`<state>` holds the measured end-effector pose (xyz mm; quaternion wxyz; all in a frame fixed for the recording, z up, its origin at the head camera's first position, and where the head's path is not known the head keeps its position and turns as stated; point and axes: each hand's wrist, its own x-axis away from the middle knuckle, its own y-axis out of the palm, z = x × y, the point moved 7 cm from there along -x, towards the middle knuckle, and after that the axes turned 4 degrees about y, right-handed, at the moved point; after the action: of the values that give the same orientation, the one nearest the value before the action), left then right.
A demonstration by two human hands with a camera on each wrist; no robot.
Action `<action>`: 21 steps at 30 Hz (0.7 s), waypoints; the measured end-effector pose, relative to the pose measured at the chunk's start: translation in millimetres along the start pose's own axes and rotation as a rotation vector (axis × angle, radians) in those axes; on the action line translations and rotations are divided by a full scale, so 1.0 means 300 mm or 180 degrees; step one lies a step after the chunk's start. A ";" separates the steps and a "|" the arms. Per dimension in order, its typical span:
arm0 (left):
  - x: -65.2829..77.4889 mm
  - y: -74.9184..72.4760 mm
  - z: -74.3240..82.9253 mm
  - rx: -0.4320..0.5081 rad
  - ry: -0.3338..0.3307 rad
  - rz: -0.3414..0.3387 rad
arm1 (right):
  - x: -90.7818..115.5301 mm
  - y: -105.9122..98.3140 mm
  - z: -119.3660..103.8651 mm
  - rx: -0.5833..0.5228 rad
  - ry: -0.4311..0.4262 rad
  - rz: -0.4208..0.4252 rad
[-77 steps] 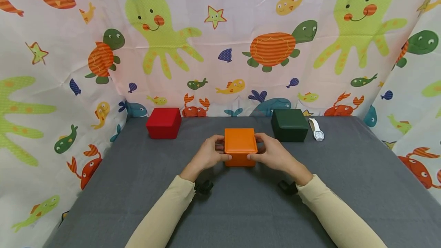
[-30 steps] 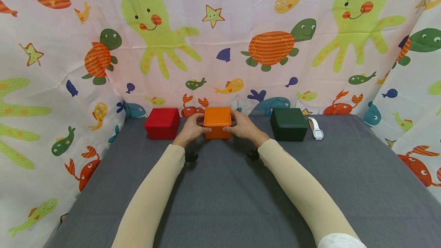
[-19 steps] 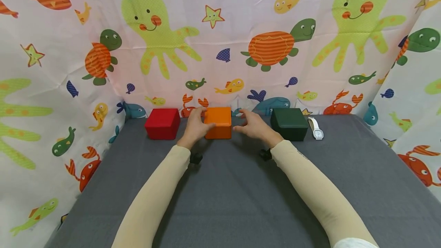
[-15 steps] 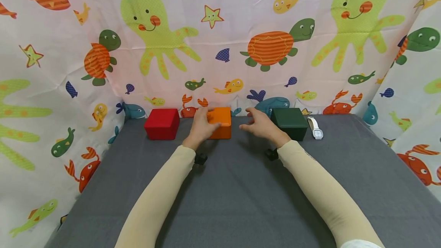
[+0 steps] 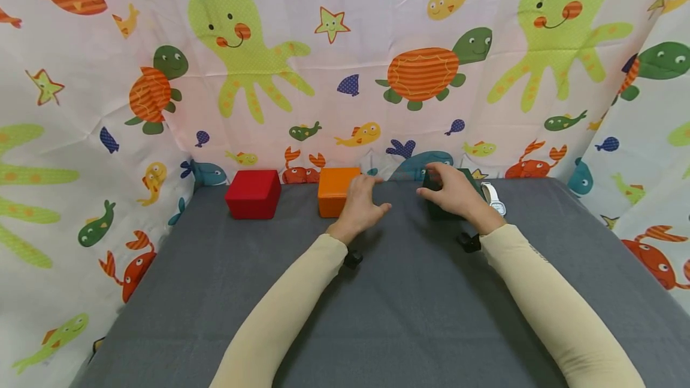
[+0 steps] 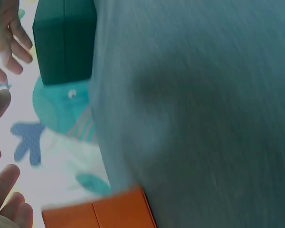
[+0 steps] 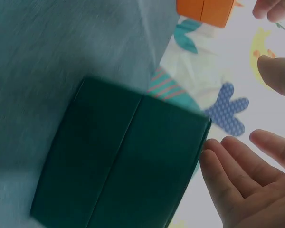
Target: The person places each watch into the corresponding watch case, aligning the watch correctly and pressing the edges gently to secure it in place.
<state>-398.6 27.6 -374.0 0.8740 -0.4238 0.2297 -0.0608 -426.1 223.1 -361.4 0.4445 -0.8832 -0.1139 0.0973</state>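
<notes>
An orange box (image 5: pixel 331 191) stands near the back of the grey table, partly covered by my left hand (image 5: pixel 360 208) in the head view. That hand is raised in front of its right side with fingers extended and thumb apart, holding nothing. My right hand (image 5: pixel 454 191) hovers over the dark green box (image 7: pixel 118 156), thumb and fingers spread, and hides much of it in the head view. In the right wrist view its fingertips (image 7: pixel 211 152) are right at the box's edge. A seam line runs along the green box's side.
A red box (image 5: pixel 253 194) stands at the back left of the grey cloth (image 5: pixel 377 316). A white wristwatch (image 5: pixel 493 199) lies just right of the green box. A curtain (image 5: pixel 345 100) printed with sea animals hangs behind and at both sides.
Both hands held the orange box and slid it back and left to beside the red box. They then let go and moved right, the right hand reaching the green box.
</notes>
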 end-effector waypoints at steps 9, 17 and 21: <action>-0.024 0.137 0.081 0.0244 -0.0208 -0.0382 | 0.043 -0.042 0.075 0.0233 0.0121 -0.0046; -0.040 0.223 0.099 0.0505 -0.0456 -0.0514 | 0.079 -0.075 0.155 0.0204 0.0296 -0.0080; -0.046 0.252 0.115 0.0549 -0.0501 -0.0508 | 0.092 -0.080 0.192 0.0218 0.0283 -0.0086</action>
<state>-401.8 104.1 -408.9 0.9149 -0.3675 0.1199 -0.1161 -418.2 288.9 -377.6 0.4803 -0.8693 -0.1025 0.0558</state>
